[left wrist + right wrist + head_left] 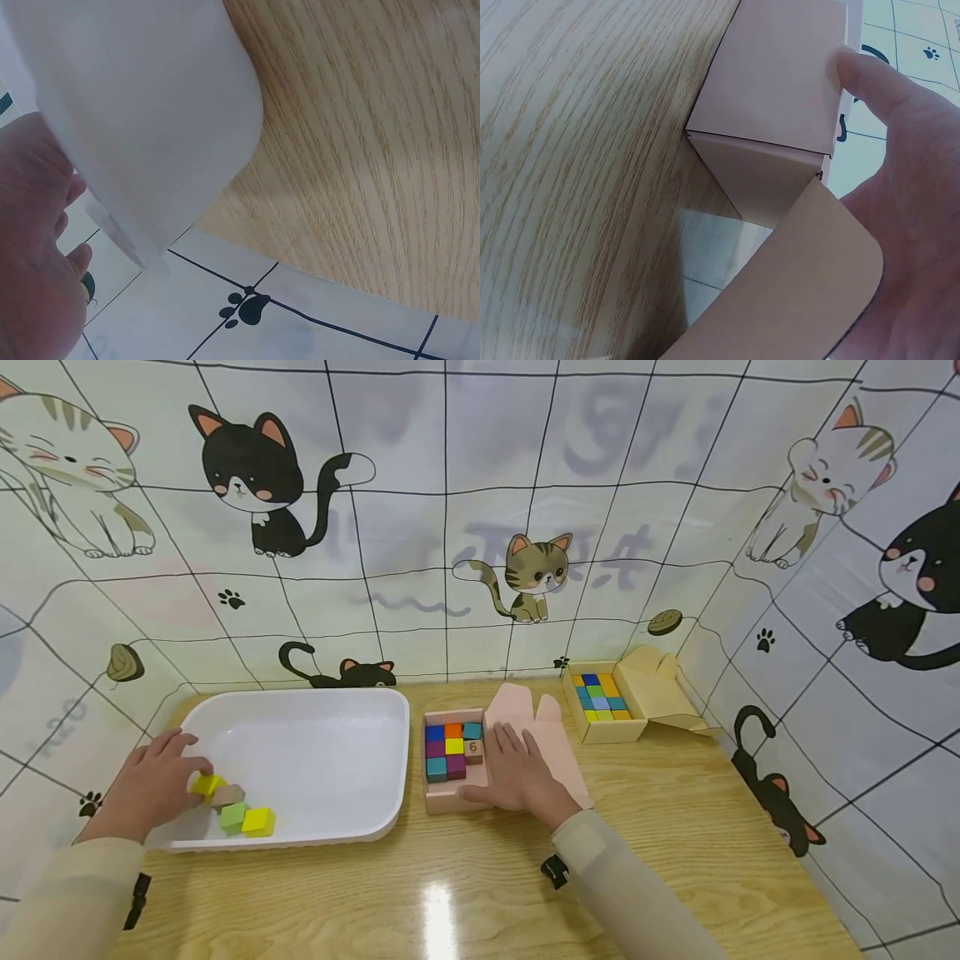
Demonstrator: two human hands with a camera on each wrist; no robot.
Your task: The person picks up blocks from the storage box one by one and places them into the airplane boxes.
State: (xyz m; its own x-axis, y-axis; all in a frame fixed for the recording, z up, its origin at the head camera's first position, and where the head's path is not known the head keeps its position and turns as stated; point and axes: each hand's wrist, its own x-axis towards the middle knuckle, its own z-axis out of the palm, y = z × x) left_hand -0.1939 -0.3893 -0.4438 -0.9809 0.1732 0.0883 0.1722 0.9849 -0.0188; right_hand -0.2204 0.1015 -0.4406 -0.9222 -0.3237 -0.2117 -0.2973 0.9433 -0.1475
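Note:
Over the left end of a white tray [315,760] reaches my left hand [150,785], its thumb touching or just above a yellow block [206,785]; nothing shows between thumb and fingers. Beside that block lie a plain wooden block [227,795], a green block [233,817] and another yellow block [258,822]. My right hand [513,772] rests on the pink cardboard box [457,802], fingers extended over its opened lid [562,760]. Its thumb touches the box's upper edge in the right wrist view. Coloured blocks [454,746] fill part of the box, one marked 6.
A yellow box [611,733] of coloured blocks stands at the back right, its lid [663,689] folded open to the right. Behind and beside the wooden table [375,893] hangs a white cat-print sheet [420,527]. The tray has raised walls.

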